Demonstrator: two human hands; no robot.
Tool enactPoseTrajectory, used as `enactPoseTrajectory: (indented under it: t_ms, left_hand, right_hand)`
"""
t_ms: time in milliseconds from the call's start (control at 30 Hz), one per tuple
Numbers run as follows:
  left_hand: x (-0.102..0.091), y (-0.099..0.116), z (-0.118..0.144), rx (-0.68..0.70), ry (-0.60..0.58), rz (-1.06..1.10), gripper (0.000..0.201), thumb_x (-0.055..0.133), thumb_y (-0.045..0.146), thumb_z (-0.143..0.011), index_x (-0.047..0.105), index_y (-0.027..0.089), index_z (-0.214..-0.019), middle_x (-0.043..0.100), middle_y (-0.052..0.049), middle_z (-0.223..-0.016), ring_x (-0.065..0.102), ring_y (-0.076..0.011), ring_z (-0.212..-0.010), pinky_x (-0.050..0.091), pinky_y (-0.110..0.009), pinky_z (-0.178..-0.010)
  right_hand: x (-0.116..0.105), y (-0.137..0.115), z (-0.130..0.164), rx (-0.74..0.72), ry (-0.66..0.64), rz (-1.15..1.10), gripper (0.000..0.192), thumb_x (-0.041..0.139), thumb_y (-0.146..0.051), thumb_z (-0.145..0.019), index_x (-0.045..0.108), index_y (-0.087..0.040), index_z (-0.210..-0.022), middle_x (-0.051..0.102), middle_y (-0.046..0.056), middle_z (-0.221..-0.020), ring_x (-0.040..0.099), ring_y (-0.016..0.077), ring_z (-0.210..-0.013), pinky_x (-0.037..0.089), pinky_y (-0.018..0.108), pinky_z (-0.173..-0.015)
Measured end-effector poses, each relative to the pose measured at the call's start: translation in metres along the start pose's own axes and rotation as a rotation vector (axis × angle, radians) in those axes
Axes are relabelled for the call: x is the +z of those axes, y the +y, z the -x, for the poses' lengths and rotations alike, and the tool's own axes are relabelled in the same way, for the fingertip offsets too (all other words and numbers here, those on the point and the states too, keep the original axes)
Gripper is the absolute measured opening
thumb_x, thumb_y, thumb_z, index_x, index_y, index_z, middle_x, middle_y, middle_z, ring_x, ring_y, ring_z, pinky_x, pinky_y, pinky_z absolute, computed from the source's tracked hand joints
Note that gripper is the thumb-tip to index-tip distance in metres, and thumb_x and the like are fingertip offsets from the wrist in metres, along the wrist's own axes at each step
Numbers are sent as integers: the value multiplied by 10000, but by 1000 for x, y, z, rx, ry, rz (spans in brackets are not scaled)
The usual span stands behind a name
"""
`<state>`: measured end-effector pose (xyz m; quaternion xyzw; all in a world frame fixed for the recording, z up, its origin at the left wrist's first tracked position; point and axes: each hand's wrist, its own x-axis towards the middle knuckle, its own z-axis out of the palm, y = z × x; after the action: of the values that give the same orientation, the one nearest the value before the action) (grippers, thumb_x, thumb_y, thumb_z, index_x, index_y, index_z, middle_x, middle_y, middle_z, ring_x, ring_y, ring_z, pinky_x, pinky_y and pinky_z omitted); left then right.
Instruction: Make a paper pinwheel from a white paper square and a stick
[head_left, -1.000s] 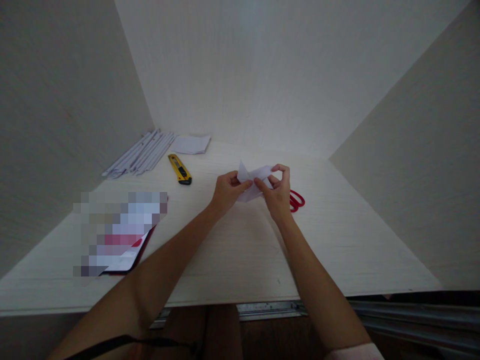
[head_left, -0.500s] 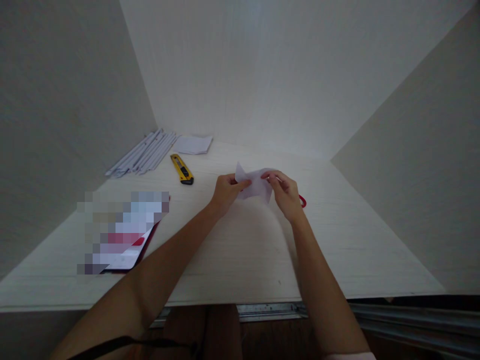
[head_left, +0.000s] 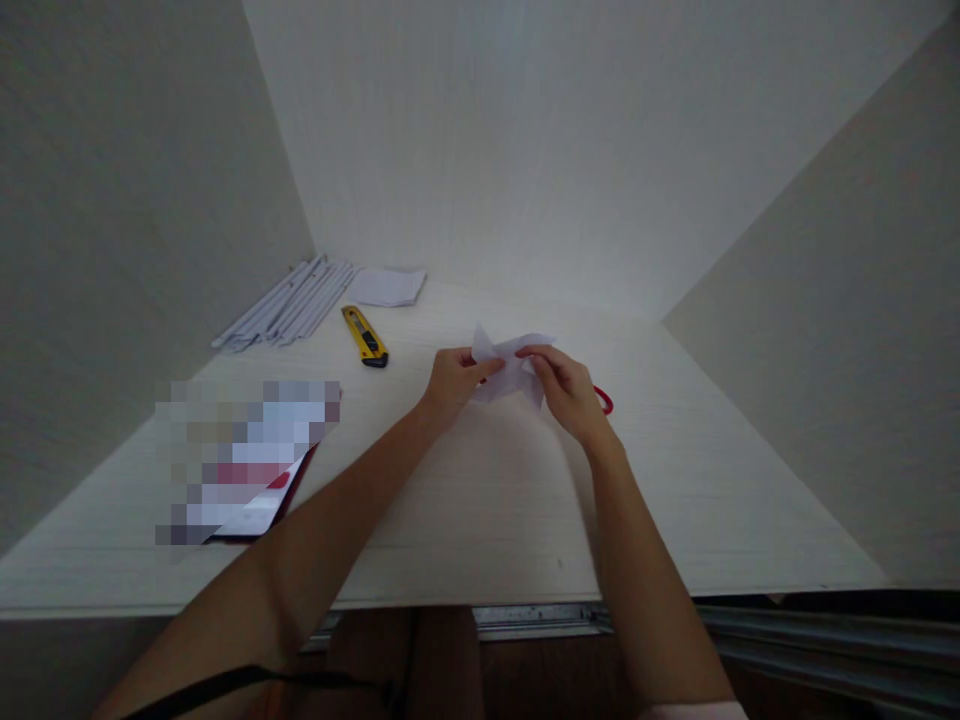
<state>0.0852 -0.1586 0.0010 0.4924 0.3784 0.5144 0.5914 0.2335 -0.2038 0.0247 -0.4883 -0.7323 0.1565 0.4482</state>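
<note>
A small, creased sheet of white paper is held above the middle of the table. Its left side is pinched by my left hand, thumb on top and the other fingers behind. My right hand is closed at the paper's right side, index finger and thumb on its surface. Just beyond my right hand, a red loop shows, perhaps a scissors handle; the rest of it is hidden. A bit of red also peeks out by my left fingertips, too small to name.
A yellow box cutter lies left of my hands. Behind it are several thin folded paper strips and a flat stack of paper. A device with a lit, blurred screen rests near my left forearm. Pale walls enclose the table.
My right hand's fingers have shifted slightly left and down along the paper, uncovering its upper right corner. My left hand keeps its pinch in the same place.
</note>
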Motion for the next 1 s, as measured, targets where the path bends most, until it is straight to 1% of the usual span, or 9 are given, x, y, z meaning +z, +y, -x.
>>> enactPoseTrajectory:
  t_ms: [100, 167, 233, 267, 400, 500, 600, 833, 1000]
  left_hand:
    - [-1, 0, 0, -21, -24, -12, 190, 680, 263, -529, 662, 110, -641, 616, -20, -585, 514, -91, -511, 391, -223, -509]
    - [-1, -1, 0, -31, -19, -35, 190, 684, 267, -522, 659, 111, -628, 607, -12, -567, 499, -84, -492, 382, -217, -494]
    - [-1, -2, -1, -17, -15, -65, 191, 688, 275, -519, 654, 110, -610, 591, -2, -542, 483, -77, -478, 369, -210, -481]
    - [-1, -3, -2, -1, -16, -79, 192, 687, 280, -522, 652, 110, -603, 583, 2, -530, 476, -74, -474, 364, -208, -477]
    - [0, -3, -1, 47, -38, -102, 201, 676, 298, -541, 649, 109, -603, 561, 11, -506, 463, -72, -471, 353, -205, -474]
    - [0, -2, 0, 56, -54, -79, 199, 676, 292, -543, 642, 104, -597, 548, 14, -499, 456, -71, -472, 348, -204, -476]
    - [0, 0, 1, 62, -57, -74, 204, 675, 294, -546, 635, 98, -587, 533, 15, -488, 445, -69, -468, 341, -205, -475]
    - [0, 0, 1, 71, -98, -66, 231, 674, 321, -553, 643, 98, -606, 537, 7, -501, 448, -76, -476, 351, -214, -486]
    - [0, -4, -2, 81, -123, -69, 241, 670, 337, -562, 644, 102, -610, 548, 1, -519, 460, -79, -486, 359, -215, -493]
  right_hand:
    - [-7, 0, 2, 3, -134, 60, 196, 389, -265, -831, 563, -192, -881, 580, 24, -768, 506, 120, -664, 379, 243, -589]
    - [-7, 1, 3, 21, -161, 62, 167, 398, -268, -825, 538, -186, -868, 540, 5, -678, 464, 106, -583, 354, 231, -532]
    - [-4, 1, 3, 22, -131, 65, 135, 408, -262, -820, 517, -187, -847, 506, -8, -639, 437, 99, -555, 342, 227, -519]
    - [-2, 0, 2, 12, -104, 65, 118, 416, -254, -814, 513, -188, -831, 509, -6, -652, 442, 100, -569, 347, 227, -529]
    - [9, -1, 0, -2, 21, 46, 66, 469, -231, -778, 519, -187, -783, 546, 24, -774, 480, 110, -662, 378, 232, -580]
    - [15, -1, -1, 32, 117, 45, 56, 485, -229, -764, 521, -187, -770, 524, 10, -706, 449, 99, -592, 365, 228, -547]
    - [19, 0, -1, 50, 182, 59, 55, 500, -229, -749, 522, -187, -777, 480, -14, -625, 404, 91, -540, 344, 226, -524]
    - [22, 0, -1, 83, 199, 60, 62, 514, -233, -730, 523, -181, -763, 488, -13, -629, 399, 89, -540, 326, 224, -515]
    - [24, 2, -1, 135, 208, 49, 80, 518, -248, -721, 512, -181, -765, 448, -29, -580, 377, 85, -506, 291, 218, -479]
